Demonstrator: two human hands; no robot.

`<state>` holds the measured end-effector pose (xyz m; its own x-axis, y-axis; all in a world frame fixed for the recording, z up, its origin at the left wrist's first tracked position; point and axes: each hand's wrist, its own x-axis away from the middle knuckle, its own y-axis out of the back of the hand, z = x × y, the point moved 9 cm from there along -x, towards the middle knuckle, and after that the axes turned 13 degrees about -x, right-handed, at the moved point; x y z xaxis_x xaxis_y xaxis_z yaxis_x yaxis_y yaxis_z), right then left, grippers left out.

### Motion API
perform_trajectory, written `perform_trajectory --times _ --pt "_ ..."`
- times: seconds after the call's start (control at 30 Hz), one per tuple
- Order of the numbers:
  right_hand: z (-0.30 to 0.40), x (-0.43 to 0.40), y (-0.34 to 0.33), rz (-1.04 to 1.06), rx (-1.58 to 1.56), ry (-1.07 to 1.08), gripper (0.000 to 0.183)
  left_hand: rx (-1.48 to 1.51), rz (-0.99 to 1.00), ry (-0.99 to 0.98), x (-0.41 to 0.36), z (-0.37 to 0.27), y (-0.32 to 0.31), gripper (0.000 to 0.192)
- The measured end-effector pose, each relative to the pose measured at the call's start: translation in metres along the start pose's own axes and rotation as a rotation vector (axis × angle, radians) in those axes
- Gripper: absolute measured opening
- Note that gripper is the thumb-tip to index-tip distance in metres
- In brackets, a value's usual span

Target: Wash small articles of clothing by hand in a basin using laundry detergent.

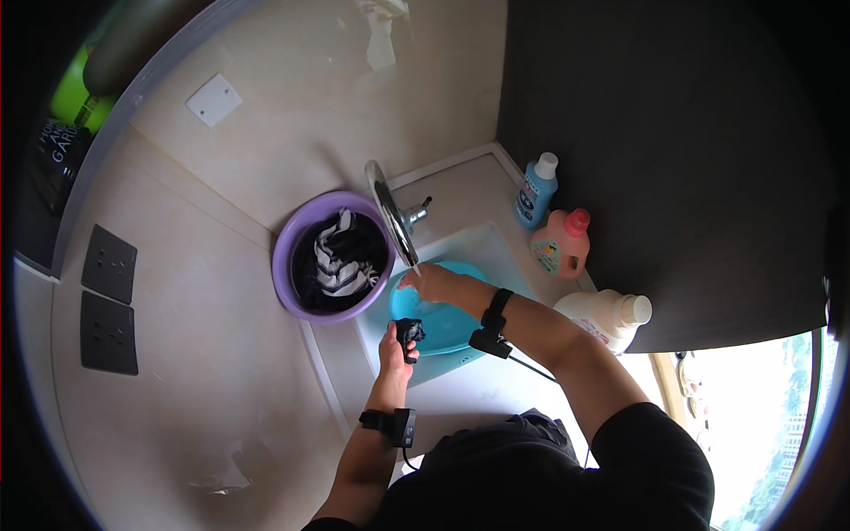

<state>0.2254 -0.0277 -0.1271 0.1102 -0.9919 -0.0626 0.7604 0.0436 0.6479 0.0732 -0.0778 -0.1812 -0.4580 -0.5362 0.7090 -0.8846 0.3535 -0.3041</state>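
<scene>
My left hand is closed around a bunched black cloth at the left side of a turquoise basin. The basin stands in the white sink and holds water. Under the spout of the chrome faucet is my right hand, above the basin, in a thin stream of water; its fingers look spread, with nothing seen in them. To the left, a purple basin holds dark clothes and a black-and-white striped cloth.
Along the right edge of the sink stand a blue bottle, a pink jug with a red cap and a large cream bottle. Grey wall sockets are at the far left. A dark panel rises behind the bottles.
</scene>
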Motion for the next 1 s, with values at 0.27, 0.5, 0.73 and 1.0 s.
perform_trajectory --times 0.27,0.5,0.73,1.0 --pt "-0.041 0.052 -0.005 0.147 -0.333 -0.553 0.033 0.007 0.002 -0.054 0.009 -0.009 -0.001 0.026" --pt "-0.047 0.144 -0.091 0.463 0.115 -0.367 0.038 0.022 -0.065 -0.114 0.021 -0.033 0.012 0.026" --pt "-0.003 0.119 0.007 0.342 0.238 -0.322 0.025 -0.032 -0.111 -0.23 0.041 -0.059 0.012 0.028" --pt "0.027 0.102 0.091 0.118 0.105 -0.328 0.024 0.003 -0.123 -0.228 0.043 -0.059 0.008 0.027"
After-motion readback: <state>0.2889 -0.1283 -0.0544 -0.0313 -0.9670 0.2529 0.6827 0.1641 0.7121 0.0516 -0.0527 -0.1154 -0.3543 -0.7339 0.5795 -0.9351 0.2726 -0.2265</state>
